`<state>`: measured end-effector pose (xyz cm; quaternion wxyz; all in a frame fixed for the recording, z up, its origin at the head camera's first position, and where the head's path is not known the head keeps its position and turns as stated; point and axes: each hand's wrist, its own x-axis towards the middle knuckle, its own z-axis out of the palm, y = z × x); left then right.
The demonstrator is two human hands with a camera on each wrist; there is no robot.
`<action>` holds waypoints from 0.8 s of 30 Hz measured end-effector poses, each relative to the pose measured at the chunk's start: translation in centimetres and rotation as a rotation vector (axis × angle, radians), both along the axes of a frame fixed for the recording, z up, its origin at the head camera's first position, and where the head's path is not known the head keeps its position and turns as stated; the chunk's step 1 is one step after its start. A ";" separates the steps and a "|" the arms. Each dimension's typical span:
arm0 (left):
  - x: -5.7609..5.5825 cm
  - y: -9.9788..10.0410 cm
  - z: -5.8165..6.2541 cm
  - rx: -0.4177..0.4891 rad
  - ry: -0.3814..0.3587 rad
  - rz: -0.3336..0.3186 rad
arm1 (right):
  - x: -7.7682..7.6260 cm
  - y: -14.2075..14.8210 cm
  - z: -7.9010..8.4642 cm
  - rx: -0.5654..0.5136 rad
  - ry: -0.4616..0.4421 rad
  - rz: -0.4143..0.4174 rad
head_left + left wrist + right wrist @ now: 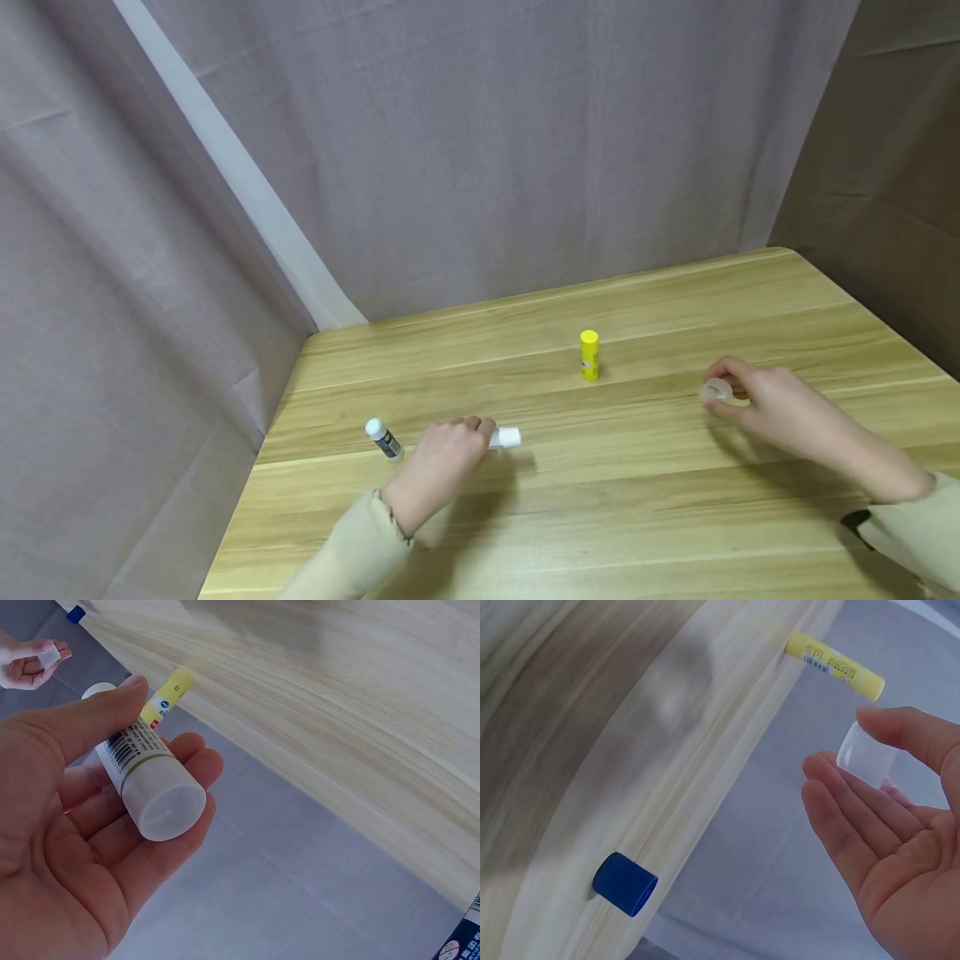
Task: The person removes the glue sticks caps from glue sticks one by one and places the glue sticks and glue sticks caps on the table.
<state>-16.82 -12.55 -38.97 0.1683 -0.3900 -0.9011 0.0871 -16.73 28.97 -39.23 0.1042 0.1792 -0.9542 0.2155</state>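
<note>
My left hand holds a white glue stick lying on its side, thumb on top and fingers beneath. Its label carries a barcode, and the white end points right in the head view. Over the right part of the table, my right hand pinches a small translucent white cap between thumb and fingers. A blue cap rests on the wood close to that hand; in the head view it is hidden.
A yellow glue stick stands upright between the hands, farther back. Left of my left hand stands a glue stick with a dark label and white top. Grey cloth hangs behind the wooden table and along its sides.
</note>
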 end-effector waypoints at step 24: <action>0.3 0.0 -0.3 0.022 -0.032 -0.004 | -0.3 3.5 -1.7 0.092 -0.187 -0.052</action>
